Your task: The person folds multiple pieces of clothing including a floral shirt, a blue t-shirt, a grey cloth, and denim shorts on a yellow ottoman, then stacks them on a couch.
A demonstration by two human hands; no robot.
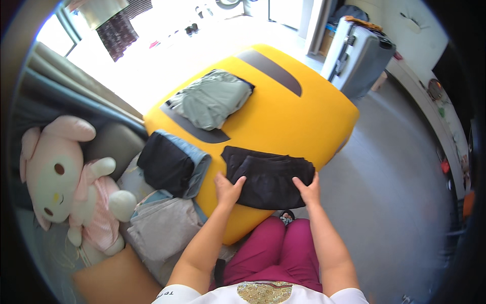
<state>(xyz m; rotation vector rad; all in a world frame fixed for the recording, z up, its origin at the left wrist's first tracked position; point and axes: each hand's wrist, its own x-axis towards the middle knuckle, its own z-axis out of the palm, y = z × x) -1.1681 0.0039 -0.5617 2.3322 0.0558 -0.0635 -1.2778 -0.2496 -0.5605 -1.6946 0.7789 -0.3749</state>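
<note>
A folded black garment with a gathered waistband is between my two hands, over the near edge of a yellow padded ottoman. My left hand grips its left end, thumb on top and fingers hidden beneath. At the right end my right hand holds it the same way. Just left of it lies a folded black and blue-grey garment pile. Farther back on the ottoman rests a stack of folded grey-green clothes.
Left, a pink and white plush toy leans on the sofa, near folded light grey clothes and a brown cushion. A silver suitcase stands at the back right. Grey floor runs along the right side.
</note>
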